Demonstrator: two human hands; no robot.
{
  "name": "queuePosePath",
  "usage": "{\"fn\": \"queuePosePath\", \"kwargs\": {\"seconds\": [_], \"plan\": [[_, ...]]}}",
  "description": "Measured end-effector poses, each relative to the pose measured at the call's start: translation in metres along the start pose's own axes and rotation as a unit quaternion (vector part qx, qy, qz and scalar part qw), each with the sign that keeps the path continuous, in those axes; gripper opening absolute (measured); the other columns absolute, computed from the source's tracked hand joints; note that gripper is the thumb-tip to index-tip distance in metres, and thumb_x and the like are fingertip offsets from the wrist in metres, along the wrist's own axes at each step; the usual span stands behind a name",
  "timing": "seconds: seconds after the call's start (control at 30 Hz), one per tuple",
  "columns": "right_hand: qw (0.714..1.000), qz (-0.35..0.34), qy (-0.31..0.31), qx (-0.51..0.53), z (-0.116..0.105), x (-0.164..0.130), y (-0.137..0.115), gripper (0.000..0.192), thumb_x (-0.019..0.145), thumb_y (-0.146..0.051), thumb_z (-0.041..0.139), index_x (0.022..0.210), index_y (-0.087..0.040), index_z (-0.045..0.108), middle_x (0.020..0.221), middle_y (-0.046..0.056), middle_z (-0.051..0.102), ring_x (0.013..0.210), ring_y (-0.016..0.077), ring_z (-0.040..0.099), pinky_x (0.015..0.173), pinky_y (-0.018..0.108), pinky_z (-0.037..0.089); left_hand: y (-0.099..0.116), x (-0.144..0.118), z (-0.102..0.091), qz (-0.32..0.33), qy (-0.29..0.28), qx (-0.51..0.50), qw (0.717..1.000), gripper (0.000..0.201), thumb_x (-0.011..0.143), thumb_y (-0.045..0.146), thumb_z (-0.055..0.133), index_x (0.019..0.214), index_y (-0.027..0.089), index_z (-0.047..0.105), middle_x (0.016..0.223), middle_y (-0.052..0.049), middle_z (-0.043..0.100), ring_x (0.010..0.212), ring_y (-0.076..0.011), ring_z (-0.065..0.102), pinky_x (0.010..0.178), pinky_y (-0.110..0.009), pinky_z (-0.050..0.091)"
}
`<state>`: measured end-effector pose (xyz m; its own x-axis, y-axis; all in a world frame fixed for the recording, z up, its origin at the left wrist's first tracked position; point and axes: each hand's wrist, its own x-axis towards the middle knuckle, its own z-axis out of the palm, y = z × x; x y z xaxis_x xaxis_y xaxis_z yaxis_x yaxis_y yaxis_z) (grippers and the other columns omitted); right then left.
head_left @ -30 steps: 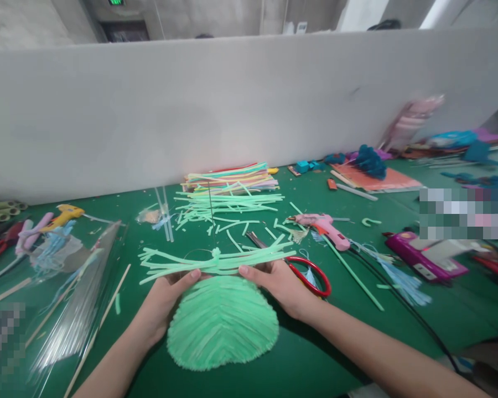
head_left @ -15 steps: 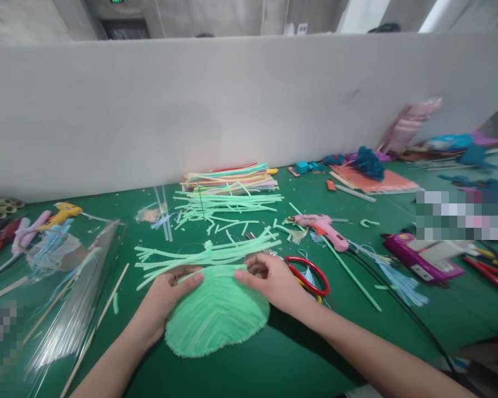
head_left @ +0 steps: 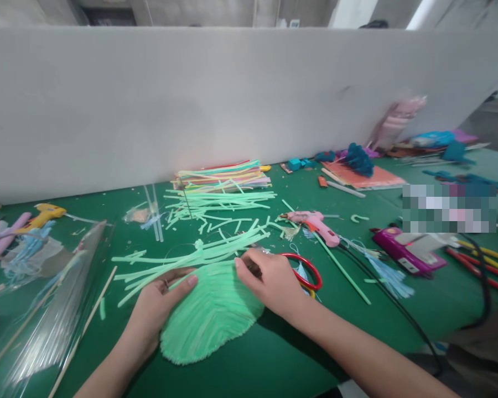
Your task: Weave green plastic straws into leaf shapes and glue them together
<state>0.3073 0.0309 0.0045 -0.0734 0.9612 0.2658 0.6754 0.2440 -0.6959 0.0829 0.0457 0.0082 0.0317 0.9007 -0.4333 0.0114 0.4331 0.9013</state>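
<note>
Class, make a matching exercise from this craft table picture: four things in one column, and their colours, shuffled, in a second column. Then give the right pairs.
Things:
1. fan piece under both hands
2. scissors by the right hand
3. glue gun in the middle of the table
4. glue gun at far left

Colours:
A. yellow
B. pink
C. light green
D. red handles

Pairs: 1-C, 2-D, 3-B, 4-A
</note>
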Motion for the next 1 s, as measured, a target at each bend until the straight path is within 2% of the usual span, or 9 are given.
{"fn": "queuePosePath", "kwargs": {"seconds": [0.2, 0.33, 0.47, 0.6, 0.67, 0.83, 0.93, 1.0], "plan": [[0.981, 0.061, -0.024, 0.181, -0.0075, 0.0027, -0.0015, 0.032, 0.093, -0.045, 0.049, 0.079, -0.019, 0.061, 0.068, 0.000, 0.063, 0.060, 0.0135, 0.054, 0.056, 0.024, 0.037, -0.0006, 0.0034, -0.0054, -0.011, -0.012, -0.015, 1.000, 0.050, 0.062, 0.039, 0.086, 0.102, 0.017, 0.069, 0.094, -0.007, 0.078, 0.089, -0.0263, 0.072, 0.076, -0.034, 0.056], [0.973, 0.070, -0.029, 0.217, -0.0074, 0.0041, 0.0005, 0.034, 0.091, -0.048, 0.051, 0.078, -0.019, 0.061, 0.070, 0.000, 0.062, 0.062, 0.0136, 0.053, 0.057, 0.024, 0.037, -0.0013, 0.0056, -0.0071, -0.023, -0.030, 0.001, 0.999, 0.049, 0.062, 0.040, 0.085, 0.102, 0.017, 0.068, 0.090, -0.007, 0.078, 0.083, -0.0253, 0.072, 0.075, -0.034, 0.056], [0.964, 0.083, -0.028, 0.250, -0.0064, 0.0050, 0.0036, 0.036, 0.090, -0.052, 0.053, 0.079, -0.019, 0.062, 0.069, 0.000, 0.058, 0.062, 0.0134, 0.049, 0.055, 0.024, 0.035, -0.0017, 0.0063, -0.0063, -0.014, -0.030, 0.015, 0.999, 0.049, 0.062, 0.041, 0.085, 0.102, 0.018, 0.069, 0.095, -0.007, 0.077, 0.087, -0.0251, 0.072, 0.076, -0.034, 0.056], [0.968, 0.098, -0.043, 0.228, -0.0073, 0.0052, 0.0058, 0.044, 0.090, -0.055, 0.050, 0.068, -0.019, 0.059, 0.061, -0.002, 0.052, 0.056, 0.0116, 0.043, 0.051, 0.025, 0.030, -0.0010, 0.0050, -0.0047, -0.017, -0.007, 0.009, 1.000, 0.049, 0.059, 0.041, 0.087, 0.100, 0.018, 0.071, 0.092, -0.007, 0.078, 0.084, -0.0245, 0.072, 0.073, -0.032, 0.056], [0.973, 0.098, -0.057, 0.202, -0.0074, 0.0047, 0.0062, 0.044, 0.088, -0.057, 0.053, 0.066, -0.019, 0.060, 0.060, -0.001, 0.054, 0.054, 0.0115, 0.044, 0.050, 0.025, 0.029, -0.0011, 0.0045, -0.0043, -0.017, -0.007, 0.006, 1.000, 0.048, 0.059, 0.040, 0.087, 0.099, 0.018, 0.072, 0.092, -0.007, 0.078, 0.084, -0.0242, 0.072, 0.072, -0.031, 0.056], [0.982, 0.096, -0.039, 0.160, -0.0045, 0.0029, 0.0041, 0.035, 0.079, -0.054, 0.066, 0.071, -0.020, 0.062, 0.066, 0.002, 0.064, 0.059, 0.0149, 0.054, 0.055, 0.026, 0.039, -0.0018, 0.0043, -0.0047, -0.003, -0.015, 0.022, 1.000, 0.046, 0.059, 0.040, 0.087, 0.097, 0.017, 0.073, 0.097, -0.008, 0.077, 0.087, -0.0243, 0.071, 0.074, -0.030, 0.056], [0.979, 0.089, -0.042, 0.177, -0.0048, 0.0028, 0.0022, 0.031, 0.087, -0.046, 0.057, 0.074, -0.019, 0.063, 0.072, 0.003, 0.067, 0.063, 0.0156, 0.058, 0.059, 0.026, 0.041, -0.0012, 0.0046, -0.0050, -0.012, -0.011, 0.015, 1.000, 0.047, 0.060, 0.040, 0.086, 0.099, 0.017, 0.072, 0.093, -0.007, 0.078, 0.085, -0.0247, 0.072, 0.074, -0.032, 0.056], [0.980, 0.075, -0.047, 0.180, -0.0062, 0.0029, 0.0019, 0.032, 0.090, -0.045, 0.052, 0.074, -0.019, 0.062, 0.069, 0.001, 0.064, 0.062, 0.0142, 0.055, 0.056, 0.025, 0.038, -0.0001, 0.0051, -0.0051, -0.022, -0.008, 0.004, 1.000, 0.048, 0.060, 0.039, 0.087, 0.100, 0.018, 0.071, 0.092, -0.008, 0.078, 0.086, -0.0260, 0.072, 0.074, -0.034, 0.057]]}}
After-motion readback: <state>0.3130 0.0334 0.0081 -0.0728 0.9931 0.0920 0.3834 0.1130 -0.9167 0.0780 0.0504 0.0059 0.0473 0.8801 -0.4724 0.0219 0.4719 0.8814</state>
